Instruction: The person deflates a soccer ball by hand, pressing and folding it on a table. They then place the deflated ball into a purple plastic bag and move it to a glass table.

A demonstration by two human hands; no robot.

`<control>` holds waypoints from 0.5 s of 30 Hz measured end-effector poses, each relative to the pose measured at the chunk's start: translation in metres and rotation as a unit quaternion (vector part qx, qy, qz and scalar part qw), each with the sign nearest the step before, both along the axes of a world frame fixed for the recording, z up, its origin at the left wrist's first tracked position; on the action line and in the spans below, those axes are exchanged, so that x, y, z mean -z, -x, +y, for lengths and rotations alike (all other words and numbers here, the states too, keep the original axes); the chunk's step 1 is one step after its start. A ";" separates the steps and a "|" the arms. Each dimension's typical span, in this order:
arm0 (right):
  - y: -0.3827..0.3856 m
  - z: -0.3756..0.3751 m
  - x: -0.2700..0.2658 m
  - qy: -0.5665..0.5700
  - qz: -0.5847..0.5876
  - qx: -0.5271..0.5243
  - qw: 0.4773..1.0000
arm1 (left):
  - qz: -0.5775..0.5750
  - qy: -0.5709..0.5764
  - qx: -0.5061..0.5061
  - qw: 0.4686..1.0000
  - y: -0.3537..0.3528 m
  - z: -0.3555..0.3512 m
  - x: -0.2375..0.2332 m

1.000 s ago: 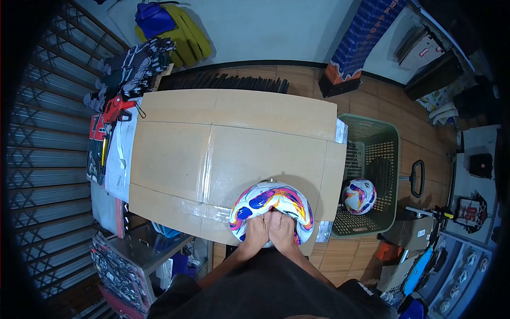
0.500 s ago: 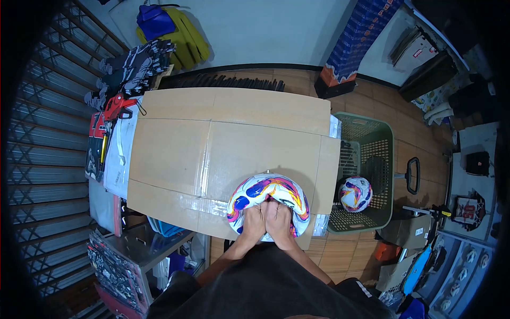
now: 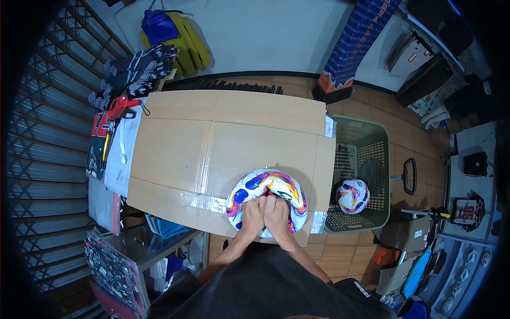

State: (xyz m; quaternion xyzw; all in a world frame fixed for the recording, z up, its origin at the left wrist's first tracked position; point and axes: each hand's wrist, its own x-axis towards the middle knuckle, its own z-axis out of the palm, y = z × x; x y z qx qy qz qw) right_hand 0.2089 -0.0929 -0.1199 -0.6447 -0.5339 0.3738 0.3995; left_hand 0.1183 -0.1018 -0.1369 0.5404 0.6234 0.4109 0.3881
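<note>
A white ball with purple, pink and orange patterns (image 3: 256, 182) lies at the near edge of the cardboard sheet (image 3: 170, 143). It looks partly deflated, with its middle pushed in and its rim curving around both hands. My left hand (image 3: 252, 217) and my right hand (image 3: 276, 213) are side by side, closed and pressed into the dent. The fingertips are hidden in the fold, so whether they pinch the ball's skin does not show.
Right of the cardboard, a green plastic basket (image 3: 383, 175) holds another ball (image 3: 353, 195). A red tool (image 3: 121, 106) and folded garments (image 3: 141, 69) lie at the left. Behind the cardboard stands a blue pillar (image 3: 355, 42).
The view has shifted slightly. Both hands remain in the ball's dent, and its shape has changed only a little.
</note>
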 end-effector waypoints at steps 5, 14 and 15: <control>0.000 -0.001 0.007 -0.002 0.010 0.002 1.000 | -0.013 -0.011 0.006 1.000 0.000 0.000 -0.003; 0.001 -0.002 0.005 0.013 0.006 0.009 1.000 | -0.021 -0.008 0.001 1.000 0.000 0.001 -0.003; 0.001 -0.002 0.005 0.012 0.007 0.008 1.000 | -0.020 -0.005 0.004 1.000 0.000 0.001 -0.003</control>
